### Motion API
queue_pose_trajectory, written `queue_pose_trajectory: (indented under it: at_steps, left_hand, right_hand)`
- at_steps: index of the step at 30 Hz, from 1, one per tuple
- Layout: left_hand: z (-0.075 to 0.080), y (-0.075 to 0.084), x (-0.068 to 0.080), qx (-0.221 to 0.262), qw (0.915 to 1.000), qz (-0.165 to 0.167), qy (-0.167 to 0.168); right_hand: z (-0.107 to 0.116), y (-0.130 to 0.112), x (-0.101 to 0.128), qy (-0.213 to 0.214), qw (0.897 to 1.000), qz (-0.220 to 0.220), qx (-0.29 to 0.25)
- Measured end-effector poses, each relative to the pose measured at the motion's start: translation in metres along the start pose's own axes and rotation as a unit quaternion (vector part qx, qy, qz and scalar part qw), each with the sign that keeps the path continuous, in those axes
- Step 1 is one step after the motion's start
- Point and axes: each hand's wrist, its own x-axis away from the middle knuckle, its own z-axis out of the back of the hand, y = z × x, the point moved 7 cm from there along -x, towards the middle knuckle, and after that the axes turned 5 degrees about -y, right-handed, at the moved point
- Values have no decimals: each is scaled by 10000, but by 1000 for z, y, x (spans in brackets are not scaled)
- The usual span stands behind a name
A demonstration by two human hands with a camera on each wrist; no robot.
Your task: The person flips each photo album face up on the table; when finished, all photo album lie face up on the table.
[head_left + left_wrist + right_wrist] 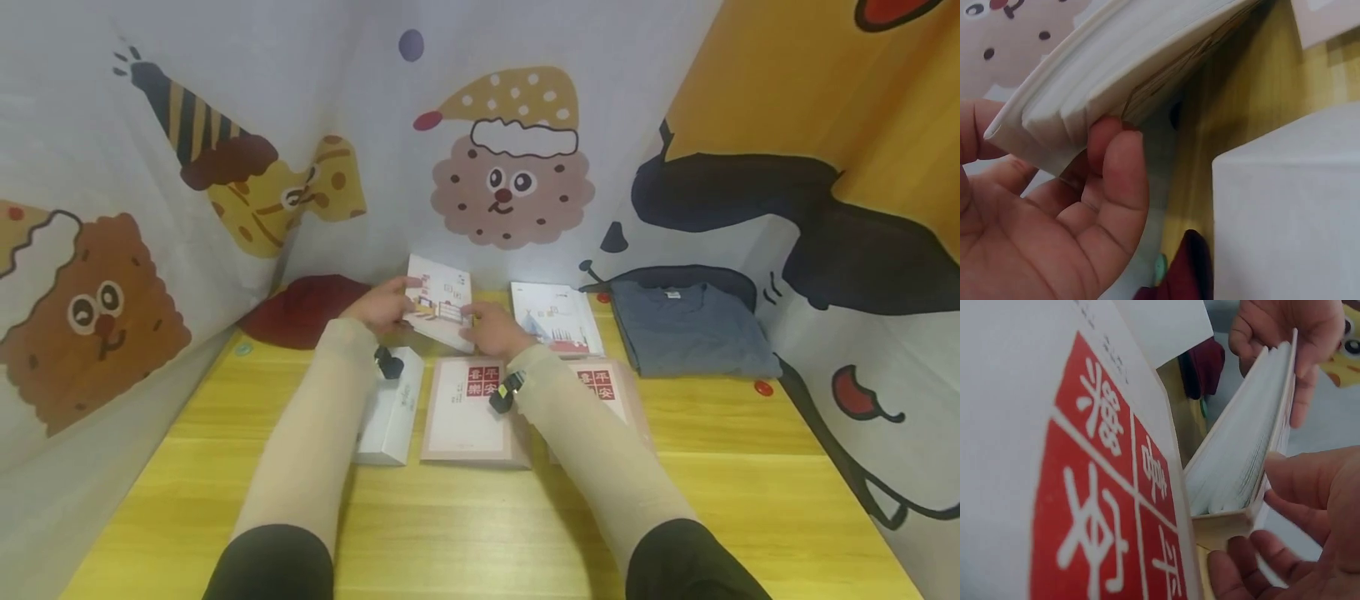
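Note:
Both hands hold a thick white book (442, 296) with a printed cover, tilted up at the back of the table. My left hand (384, 305) grips its left edge, with fingers on both sides in the left wrist view. My right hand (501, 330) pinches the lower right edge, the thumb (1297, 475) against the cover and the other fingers near the spine. The book's pages (1247, 431) fan slightly in the right wrist view. Below the hands are a white box (408, 400) and a pale pink-edged box (457, 421) with red character squares.
Another pale box (609, 408) with red squares lies partly under the right forearm. Behind it rests a similar illustrated book (551, 308). A folded grey-blue T-shirt (693, 333) is at the right, a dark red cap (307, 312) at the left. A printed curtain (360, 100) hangs behind.

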Motion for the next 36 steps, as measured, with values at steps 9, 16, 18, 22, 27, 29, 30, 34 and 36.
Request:
queue_pose_trajectory:
  at_steps: [9,16,18,22,27,29,30,34,36]
  left_hand:
    - [-2,15,9,-228,9992,-250,194]
    - [-1,10,-4,319,9982,-424,287]
    - [-3,9,-5,409,9978,-457,266]
    - [-4,6,-5,318,9978,-513,270]
    - [-10,-2,-8,-181,9980,-599,22]
    - [-14,-5,-10,-259,9977,-620,-124]
    - [-15,-6,-11,-253,9976,-624,-183]
    - [-23,-9,-12,141,9976,-513,-453]
    - [-27,-10,-11,252,9972,-392,-585]
  right_hand:
    - [0,-15,3,-98,9987,476,-152]
    - [2,-8,2,-184,9942,504,-928]
    - [2,-9,2,-212,9910,635,-1157]
    - [4,-11,3,-295,9837,818,-1573]
    - [7,-7,4,-177,9807,545,-1869]
    - [8,-6,5,-117,9778,469,-2041]
    - [8,-6,6,-88,9761,461,-2121]
    - [7,-9,6,-96,9631,532,-2638]
    - [7,-11,6,-113,9536,587,-2951]
